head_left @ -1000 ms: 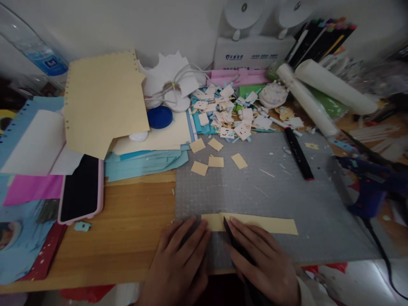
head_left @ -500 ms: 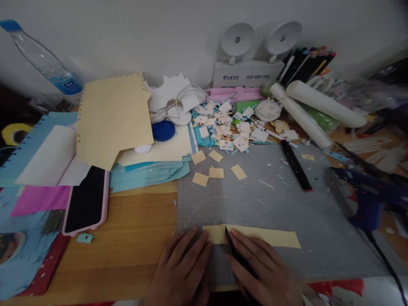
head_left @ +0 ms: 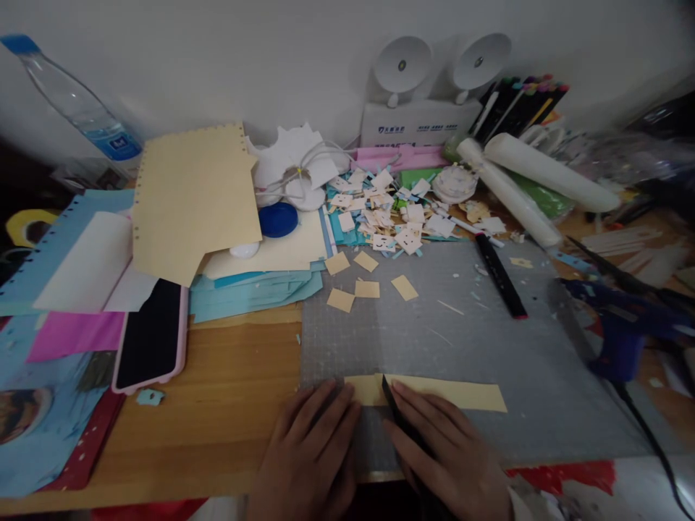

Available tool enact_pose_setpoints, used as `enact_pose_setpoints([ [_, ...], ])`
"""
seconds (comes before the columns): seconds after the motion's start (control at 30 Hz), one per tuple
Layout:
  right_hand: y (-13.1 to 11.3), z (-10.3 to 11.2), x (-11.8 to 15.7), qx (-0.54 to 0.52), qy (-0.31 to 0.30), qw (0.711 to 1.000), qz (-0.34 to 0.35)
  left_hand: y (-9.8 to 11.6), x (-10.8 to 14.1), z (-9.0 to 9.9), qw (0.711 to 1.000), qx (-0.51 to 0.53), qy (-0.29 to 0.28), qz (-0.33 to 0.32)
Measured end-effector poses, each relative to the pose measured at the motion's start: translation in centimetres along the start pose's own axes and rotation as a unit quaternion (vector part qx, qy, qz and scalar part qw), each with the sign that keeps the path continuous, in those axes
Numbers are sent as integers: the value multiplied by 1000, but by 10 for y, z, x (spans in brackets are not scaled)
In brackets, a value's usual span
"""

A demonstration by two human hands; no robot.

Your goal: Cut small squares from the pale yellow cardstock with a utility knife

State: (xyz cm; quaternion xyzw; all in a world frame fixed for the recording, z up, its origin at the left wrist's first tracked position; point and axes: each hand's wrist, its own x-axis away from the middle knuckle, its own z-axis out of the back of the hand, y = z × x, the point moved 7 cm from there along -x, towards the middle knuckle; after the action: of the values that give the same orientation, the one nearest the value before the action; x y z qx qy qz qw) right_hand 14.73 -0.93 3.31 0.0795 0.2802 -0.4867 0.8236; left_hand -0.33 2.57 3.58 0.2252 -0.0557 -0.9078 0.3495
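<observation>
A narrow cream paper strip (head_left: 461,394) lies along the near part of the grey cutting mat (head_left: 434,347). My left hand (head_left: 315,441) rests with its fingers stretched out, their tips touching the strip's left end. In my right hand (head_left: 445,449) is a slim black craft knife (head_left: 395,407), its point at the strip's upper edge and its lower part mostly hidden by the hand. My right fingertips also press on the strip, just right of the blade. A seam crosses the paper beside the knife point. Several small cream paper rectangles (head_left: 368,289) lie farther up the mat.
A black marker (head_left: 500,276) and a blue glue gun (head_left: 619,325) with its cord lie to the right. Behind the mat is a heap of small paper faces (head_left: 380,217). A phone (head_left: 152,336) and paper sheets (head_left: 192,202) lie to the left.
The whole view has shifted slightly, so the table appears a little higher. My hands, the knife and the paper strip keep nearly the same positions relative to one another.
</observation>
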Motion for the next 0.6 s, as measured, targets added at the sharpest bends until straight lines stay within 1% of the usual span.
enact_pose_setpoints([
  [0.27,0,-1,0,-2,-17,1000,4,0,2,-3,1000,-3,-26,-4],
  [0.43,0,-1,1,-13,-5,1000,-2,0,0,-1,1000,4,-17,1],
  [0.6,1,-2,2,-16,-13,1000,6,0,-2,0,1000,6,-18,0],
])
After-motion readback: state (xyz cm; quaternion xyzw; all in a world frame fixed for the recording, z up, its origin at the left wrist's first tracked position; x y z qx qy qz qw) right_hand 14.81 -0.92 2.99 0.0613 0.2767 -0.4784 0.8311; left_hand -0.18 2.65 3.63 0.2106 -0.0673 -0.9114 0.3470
